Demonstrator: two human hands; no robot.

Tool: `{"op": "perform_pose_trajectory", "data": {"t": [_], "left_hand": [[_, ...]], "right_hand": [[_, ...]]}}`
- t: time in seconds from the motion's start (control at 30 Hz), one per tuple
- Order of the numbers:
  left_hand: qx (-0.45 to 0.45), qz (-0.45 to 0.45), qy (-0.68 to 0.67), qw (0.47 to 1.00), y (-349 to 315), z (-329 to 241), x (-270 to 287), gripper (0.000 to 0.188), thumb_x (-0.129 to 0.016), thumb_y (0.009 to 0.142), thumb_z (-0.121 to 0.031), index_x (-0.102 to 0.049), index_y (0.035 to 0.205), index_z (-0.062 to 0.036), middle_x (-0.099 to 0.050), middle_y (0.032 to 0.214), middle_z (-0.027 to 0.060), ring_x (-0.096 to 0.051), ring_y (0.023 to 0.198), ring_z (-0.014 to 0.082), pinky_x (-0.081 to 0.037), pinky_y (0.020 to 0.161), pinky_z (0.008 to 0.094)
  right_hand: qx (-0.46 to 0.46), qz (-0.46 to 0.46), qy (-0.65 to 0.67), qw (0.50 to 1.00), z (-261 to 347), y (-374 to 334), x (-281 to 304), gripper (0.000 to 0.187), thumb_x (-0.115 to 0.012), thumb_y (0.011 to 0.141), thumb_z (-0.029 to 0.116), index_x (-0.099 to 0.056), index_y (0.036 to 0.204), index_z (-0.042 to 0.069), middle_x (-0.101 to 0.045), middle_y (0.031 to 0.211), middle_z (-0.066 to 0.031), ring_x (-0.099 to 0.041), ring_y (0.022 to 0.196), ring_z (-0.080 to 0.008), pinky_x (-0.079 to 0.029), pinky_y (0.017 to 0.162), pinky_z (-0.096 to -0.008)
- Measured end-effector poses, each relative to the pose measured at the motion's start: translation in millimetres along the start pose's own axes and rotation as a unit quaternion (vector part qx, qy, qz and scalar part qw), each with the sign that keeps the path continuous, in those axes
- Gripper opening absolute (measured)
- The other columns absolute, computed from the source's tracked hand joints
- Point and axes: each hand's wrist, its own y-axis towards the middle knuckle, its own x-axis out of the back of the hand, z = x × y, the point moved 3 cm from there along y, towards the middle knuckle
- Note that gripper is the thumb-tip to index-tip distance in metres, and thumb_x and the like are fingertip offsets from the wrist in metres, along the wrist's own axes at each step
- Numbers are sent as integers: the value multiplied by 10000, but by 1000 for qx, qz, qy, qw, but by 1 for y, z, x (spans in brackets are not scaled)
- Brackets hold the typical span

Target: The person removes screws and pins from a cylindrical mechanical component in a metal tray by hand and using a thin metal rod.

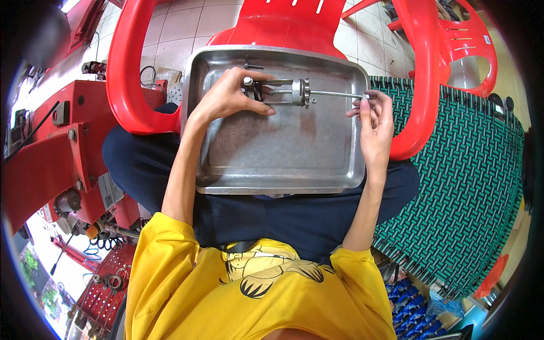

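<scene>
A shallow metal tray [272, 158] rests across my lap and a red chair seat. Over its far half, my left hand [229, 95] grips the left end of a metal frame tool [289, 93], thumb below and fingers above. The tool has parallel bars and a toothed wheel [305, 93]. A thin metal rod [337, 94] extends rightward from the wheel. At the tray's right rim, my right hand [375, 119] pinches the rod's far end between thumb and fingers. A small nut [313, 101] lies beside the wheel, and a dark bolt [254, 66] sits near the tray's far edge.
The red plastic chair [286, 25] faces me, its arms [416, 85] flanking the tray. Red machinery [79, 153] stands at my left. On the right lies a green woven surface [464, 187], with another red chair [467, 48] beyond.
</scene>
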Motion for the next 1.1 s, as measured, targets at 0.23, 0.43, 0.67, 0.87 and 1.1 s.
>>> {"op": "perform_pose_trajectory", "data": {"t": [0.23,0.43,0.67,0.87,1.1], "left_hand": [[-15,3,12,1000,0,-3,1,766,-973,571,-244,-734,1260,-13,-771,1117,149,-716,1022,222,-529,972,340],[-17,13,7,1000,-1,-5,2,761,-974,579,-233,-729,1262,-4,-769,1134,145,-706,1050,225,-514,997,339],[-5,21,-12,1000,-3,-3,3,752,-974,581,-224,-731,1258,-4,-770,1123,136,-699,1055,210,-505,1000,326],[1,20,-15,1000,-3,-6,4,749,-972,579,-216,-731,1256,-7,-770,1129,133,-696,1065,203,-503,1004,329],[-23,-4,-8,1000,-5,-2,2,693,-947,581,-203,-742,1213,-6,-776,1061,149,-724,986,235,-538,942,350]], "right_hand": [[18,23,-35,999,-12,3,2,319,-554,1099,302,-552,1135,-15,-676,779,-83,-647,694,-115,-505,664,-263],[-35,36,-53,997,-8,1,4,345,-548,1101,314,-556,1108,-31,-677,814,-101,-639,688,-117,-517,652,-284],[-105,89,-10,990,-14,3,10,279,-609,1074,252,-578,1112,-23,-685,846,-101,-651,716,-119,-529,690,-276],[49,25,86,995,-1,1,-3,277,-644,1056,263,-596,1014,-7,-678,814,-84,-644,719,-112,-523,683,-270],[21,56,100,993,-4,-5,4,251,-654,1049,222,-590,1011,-18,-674,795,-82,-692,759,-139,-542,714,-274]]}}
